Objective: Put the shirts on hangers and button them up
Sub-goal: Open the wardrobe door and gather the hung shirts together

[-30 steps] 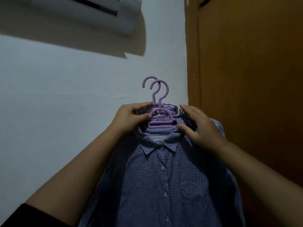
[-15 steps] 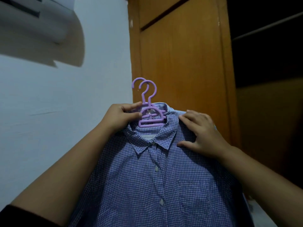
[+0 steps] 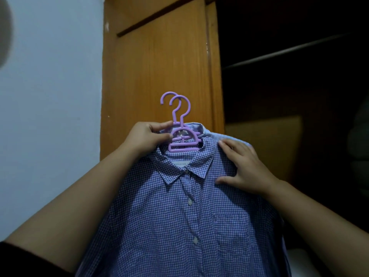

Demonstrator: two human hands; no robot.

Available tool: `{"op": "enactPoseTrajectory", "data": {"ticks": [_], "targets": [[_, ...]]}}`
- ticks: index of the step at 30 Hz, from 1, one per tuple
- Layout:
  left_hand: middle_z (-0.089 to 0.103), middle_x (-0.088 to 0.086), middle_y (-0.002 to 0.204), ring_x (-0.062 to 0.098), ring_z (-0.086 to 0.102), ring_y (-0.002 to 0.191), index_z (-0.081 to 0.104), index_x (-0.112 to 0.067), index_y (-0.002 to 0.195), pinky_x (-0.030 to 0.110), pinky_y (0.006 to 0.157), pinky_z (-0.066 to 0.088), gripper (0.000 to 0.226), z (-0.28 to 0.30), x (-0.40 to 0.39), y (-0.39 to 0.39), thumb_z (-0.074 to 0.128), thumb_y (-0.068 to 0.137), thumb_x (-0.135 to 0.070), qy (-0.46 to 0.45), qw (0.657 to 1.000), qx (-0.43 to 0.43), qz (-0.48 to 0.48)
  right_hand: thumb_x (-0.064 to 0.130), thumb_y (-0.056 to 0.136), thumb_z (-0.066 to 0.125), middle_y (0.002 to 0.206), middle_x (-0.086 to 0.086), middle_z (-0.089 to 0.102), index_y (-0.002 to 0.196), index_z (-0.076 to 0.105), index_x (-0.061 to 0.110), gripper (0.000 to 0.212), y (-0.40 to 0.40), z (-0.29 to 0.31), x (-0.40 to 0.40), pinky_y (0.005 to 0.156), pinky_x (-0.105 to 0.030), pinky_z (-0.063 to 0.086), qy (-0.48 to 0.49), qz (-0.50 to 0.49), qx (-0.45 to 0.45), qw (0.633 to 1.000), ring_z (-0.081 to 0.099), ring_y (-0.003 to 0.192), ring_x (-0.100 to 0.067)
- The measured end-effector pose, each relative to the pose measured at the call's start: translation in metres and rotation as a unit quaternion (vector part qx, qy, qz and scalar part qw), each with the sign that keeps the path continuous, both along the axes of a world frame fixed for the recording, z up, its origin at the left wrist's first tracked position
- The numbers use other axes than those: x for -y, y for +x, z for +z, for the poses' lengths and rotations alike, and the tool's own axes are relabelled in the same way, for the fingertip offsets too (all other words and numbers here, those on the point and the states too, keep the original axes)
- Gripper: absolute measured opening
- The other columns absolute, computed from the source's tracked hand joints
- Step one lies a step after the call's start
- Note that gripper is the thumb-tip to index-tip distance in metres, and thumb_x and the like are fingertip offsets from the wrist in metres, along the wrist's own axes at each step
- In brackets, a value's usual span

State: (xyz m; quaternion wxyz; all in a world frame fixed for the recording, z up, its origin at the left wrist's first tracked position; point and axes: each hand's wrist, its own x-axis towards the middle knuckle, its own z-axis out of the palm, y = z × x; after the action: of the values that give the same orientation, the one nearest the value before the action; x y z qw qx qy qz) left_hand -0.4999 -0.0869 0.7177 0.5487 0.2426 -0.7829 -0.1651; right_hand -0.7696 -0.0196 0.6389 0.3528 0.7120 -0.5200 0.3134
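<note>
**Two hangers held up, checked shirt in front**

Left hand (image 3: pixel 144 137) grips the necks of two purple hangers (image 3: pixel 180 134) just left of the checked shirt (image 3: pixel 179 216) collar. Right hand (image 3: pixel 243 168) lies flat with fingers spread on the shirt's shoulder, right of the collar. Shirt hangs buttoned below the hangers. A pale blue shirt (image 3: pixel 225 137) peeks out behind it. Wooden wardrobe panel (image 3: pixel 159 66) stands behind the shirt; a dark rail (image 3: pixel 289 50) up and right.

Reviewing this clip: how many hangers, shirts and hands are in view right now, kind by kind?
Purple hangers: 2, front hanger and rear hanger
Shirts: 2, checked shirt and pale blue shirt behind it
Hands: 2, left hand and right hand
Total: 6
</note>
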Motion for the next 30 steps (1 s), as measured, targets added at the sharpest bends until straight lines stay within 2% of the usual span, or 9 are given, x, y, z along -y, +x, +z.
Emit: {"op": "enactPoseTrajectory", "data": {"ticks": [6, 9, 13, 17, 20, 23, 26, 28, 30], "targets": [[0.069, -0.003, 0.103, -0.002, 0.059, 0.084, 0.067, -0.019, 0.119, 0.015, 0.078, 0.05, 0.039, 0.011, 0.019, -0.053, 0.073, 0.082, -0.008, 0.007, 0.999, 0.0, -0.041, 0.078, 0.064, 0.053, 0.155, 0.007, 0.015, 0.149, 0.004, 0.029, 0.109, -0.05, 0.008, 0.008, 0.113, -0.03, 0.002, -0.029, -0.039, -0.01, 0.999, 0.002, 0.136, 0.002], [0.07, -0.004, 0.097, -0.003, 0.059, 0.08, 0.067, -0.019, 0.118, 0.012, 0.073, 0.051, 0.039, 0.018, 0.026, -0.075, 0.073, 0.081, -0.007, 0.005, 0.998, -0.003, -0.059, 0.072, 0.069, 0.056, 0.154, 0.003, 0.02, 0.151, 0.012, 0.022, 0.106, -0.068, 0.011, 0.014, 0.113, -0.034, 0.007, -0.058, -0.064, -0.016, 0.996, 0.011, 0.14, -0.009], [0.07, -0.006, 0.093, -0.004, 0.058, 0.075, 0.067, -0.018, 0.118, 0.008, 0.068, 0.051, 0.038, 0.024, 0.034, -0.097, 0.073, 0.081, -0.007, 0.002, 0.997, -0.007, -0.075, 0.062, 0.069, 0.064, 0.151, -0.001, 0.028, 0.15, 0.02, 0.016, 0.103, -0.089, 0.018, 0.02, 0.112, -0.04, 0.015, -0.083, -0.08, -0.024, 0.993, 0.018, 0.138, -0.013], [0.07, -0.006, 0.087, 0.003, 0.063, 0.077, 0.07, -0.017, 0.113, 0.009, 0.064, 0.052, 0.033, 0.023, 0.032, -0.112, 0.072, 0.082, -0.006, 0.019, 0.996, -0.009, -0.083, 0.053, 0.068, 0.075, 0.15, -0.001, 0.031, 0.149, 0.023, 0.015, 0.103, -0.105, 0.024, 0.023, 0.11, -0.035, 0.011, -0.081, -0.085, -0.029, 0.993, 0.018, 0.136, -0.012], [0.07, -0.005, 0.083, 0.001, 0.064, 0.068, 0.071, -0.014, 0.109, 0.009, 0.059, 0.051, 0.03, 0.024, 0.028, -0.119, 0.073, 0.081, -0.005, 0.033, 0.996, -0.016, -0.08, 0.054, 0.067, 0.074, 0.149, -0.001, 0.033, 0.148, 0.026, 0.015, 0.102, -0.118, 0.029, 0.025, 0.11, -0.037, 0.013, -0.084, -0.08, -0.036, 0.993, 0.02, 0.135, -0.013], [0.072, -0.005, 0.082, -0.002, 0.066, 0.064, 0.072, -0.019, 0.104, 0.01, 0.058, 0.05, 0.029, 0.026, 0.022, -0.127, 0.075, 0.078, -0.007, 0.048, 0.995, -0.018, -0.085, 0.064, 0.066, 0.06, 0.147, -0.001, 0.034, 0.148, 0.027, 0.015, 0.101, -0.131, 0.035, 0.026, 0.109, -0.04, 0.018, -0.082, -0.071, -0.043, 0.993, 0.022, 0.134, -0.013], [0.073, -0.006, 0.082, -0.005, 0.065, 0.068, 0.073, -0.025, 0.1, 0.011, 0.063, 0.05, 0.031, 0.028, 0.017, -0.138, 0.08, 0.071, -0.019, 0.051, 0.995, -0.013, -0.079, 0.063, 0.066, 0.063, 0.146, 0.0, 0.035, 0.147, 0.028, 0.015, 0.1, -0.147, 0.042, 0.026, 0.109, -0.039, 0.017, -0.082, -0.058, -0.052, 0.994, 0.021, 0.134, -0.012], [0.075, -0.006, 0.084, 0.003, 0.069, 0.082, 0.076, -0.029, 0.093, 0.019, 0.076, 0.053, 0.033, 0.029, 0.014, -0.147, 0.08, 0.061, -0.036, 0.069, 0.995, -0.005, -0.074, 0.056, 0.067, 0.072, 0.147, 0.0, 0.033, 0.148, 0.027, 0.016, 0.101, -0.159, 0.045, 0.025, 0.11, -0.036, 0.014, -0.076, -0.047, -0.055, 0.995, 0.02, 0.134, -0.011], [0.075, -0.008, 0.083, 0.007, 0.069, 0.085, 0.077, -0.028, 0.092, 0.02, 0.077, 0.052, 0.029, 0.028, 0.012, -0.156, 0.078, 0.065, -0.04, 0.079, 0.995, -0.01, -0.062, 0.053, 0.068, 0.075, 0.147, 0.001, 0.031, 0.148, 0.026, 0.016, 0.101, -0.172, 0.046, 0.024, 0.11, -0.034, 0.012, -0.069, -0.035, -0.06, 0.995, 0.019, 0.134, -0.011]]}}
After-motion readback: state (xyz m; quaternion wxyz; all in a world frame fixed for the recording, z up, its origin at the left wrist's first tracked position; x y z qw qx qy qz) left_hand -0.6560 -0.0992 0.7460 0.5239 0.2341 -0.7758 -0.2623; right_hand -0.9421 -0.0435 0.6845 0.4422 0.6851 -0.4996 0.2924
